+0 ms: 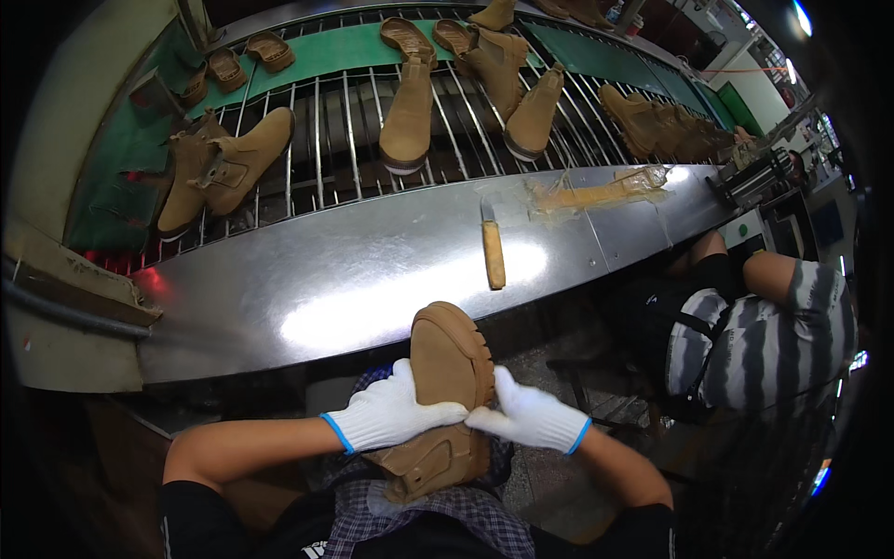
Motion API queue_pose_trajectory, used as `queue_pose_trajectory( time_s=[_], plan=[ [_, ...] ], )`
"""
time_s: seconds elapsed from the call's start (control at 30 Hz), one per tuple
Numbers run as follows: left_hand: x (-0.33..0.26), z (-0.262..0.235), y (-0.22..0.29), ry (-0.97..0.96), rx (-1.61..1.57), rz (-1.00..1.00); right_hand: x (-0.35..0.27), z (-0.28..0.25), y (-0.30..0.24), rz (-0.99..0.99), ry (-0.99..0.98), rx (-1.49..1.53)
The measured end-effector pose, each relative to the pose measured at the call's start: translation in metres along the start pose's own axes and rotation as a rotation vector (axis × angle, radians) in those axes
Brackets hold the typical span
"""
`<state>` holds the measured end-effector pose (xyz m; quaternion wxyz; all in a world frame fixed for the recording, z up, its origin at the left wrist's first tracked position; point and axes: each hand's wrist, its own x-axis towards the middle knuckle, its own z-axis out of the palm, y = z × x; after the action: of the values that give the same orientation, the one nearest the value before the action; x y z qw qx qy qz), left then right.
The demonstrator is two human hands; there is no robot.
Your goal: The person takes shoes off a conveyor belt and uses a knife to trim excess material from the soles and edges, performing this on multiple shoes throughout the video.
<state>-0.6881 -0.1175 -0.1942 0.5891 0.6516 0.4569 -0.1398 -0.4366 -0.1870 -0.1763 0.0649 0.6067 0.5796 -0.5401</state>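
Note:
A tan ankle boot (445,359) with a thick lugged sole rests over my lap, toe pointing away toward the bench. White knit gloves with blue cuffs cover both hands. My left hand (391,410) is wrapped round the boot's left side, its thumb lying across the upper. From the right, my right hand (529,415) grips the sole's edge (483,373) near the middle of the boot, thumb against the upper and fingers partly hidden behind the sole. Beyond the boot, a knife (494,250) with a wooden handle lies on the metal bench.
The shiny metal bench (372,270) runs across in front, with a taped strip (605,189) on it. Behind stand several tan boots (407,121) on a roller rack; loose soles (270,52) lie on a green belt (326,54). Another person in a striped shirt (759,345) sits at right.

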Motion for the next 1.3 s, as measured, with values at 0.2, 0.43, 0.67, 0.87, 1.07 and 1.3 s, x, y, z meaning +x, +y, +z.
queue_pose_trajectory(
  time_s=[0.2, 0.43, 0.67, 0.87, 1.07, 1.3],
  plan=[
    [-0.001, 0.003, -0.007, 0.018, 0.047, 0.027, -0.011, 0.056, 0.02, 0.116, -0.241, 0.419],
    [-0.002, -0.003, -0.013, 0.017, -0.095, 0.037, -0.026, 0.093, 0.049, -0.098, -0.115, 0.753],
    [0.0, 0.011, -0.029, 0.096, -0.133, 0.047, -0.002, 0.13, 0.055, -0.135, 0.062, 0.677],
    [0.006, 0.016, -0.041, 0.13, -0.165, 0.075, 0.0, 0.099, 0.024, -0.093, 0.277, 0.698],
    [0.001, 0.003, -0.035, 0.093, -0.056, 0.058, 0.038, 0.033, -0.001, -0.296, 0.352, 0.588],
    [0.006, 0.0, -0.032, 0.027, 0.069, -0.005, 0.049, -0.011, -0.032, -0.028, 0.013, 0.259]
  ],
)
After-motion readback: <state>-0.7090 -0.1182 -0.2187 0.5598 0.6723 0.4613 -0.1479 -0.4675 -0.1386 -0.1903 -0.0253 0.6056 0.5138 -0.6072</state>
